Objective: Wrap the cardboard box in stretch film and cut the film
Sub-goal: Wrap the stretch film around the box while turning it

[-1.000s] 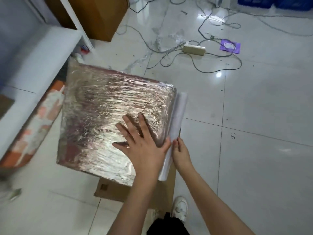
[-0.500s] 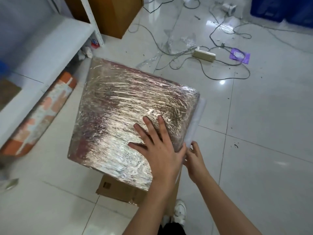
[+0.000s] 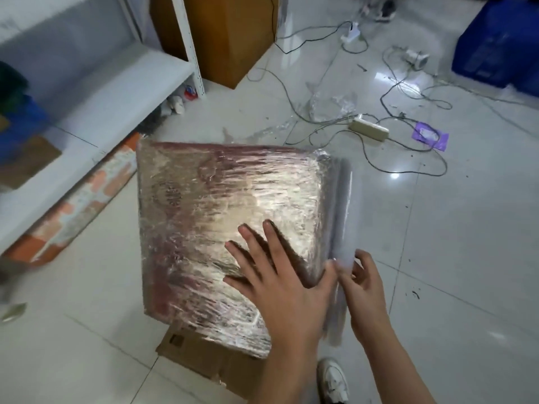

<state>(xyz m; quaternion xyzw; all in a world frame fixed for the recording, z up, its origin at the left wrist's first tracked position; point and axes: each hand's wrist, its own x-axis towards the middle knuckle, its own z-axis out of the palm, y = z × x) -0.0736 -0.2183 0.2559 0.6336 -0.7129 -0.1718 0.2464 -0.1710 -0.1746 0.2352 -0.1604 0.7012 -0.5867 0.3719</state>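
The box [image 3: 227,217], wrapped in shiny film, is sitting on the tiled floor [image 3: 455,258] atop flat cardboard [image 3: 201,354]. The left hand [image 3: 280,275] is pressing flat on its top, fingers spread. The right hand [image 3: 363,282] is curling loosely around the film roll [image 3: 339,228] lying along the box's right edge

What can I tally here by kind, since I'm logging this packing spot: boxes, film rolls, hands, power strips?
Wrapped cardboard box: 1
Plain brown cardboard box: 1
Stretch film roll: 1
Hands: 2, left hand flat on the wrapped box, right hand at the roll
Power strip: 1
Total: 6
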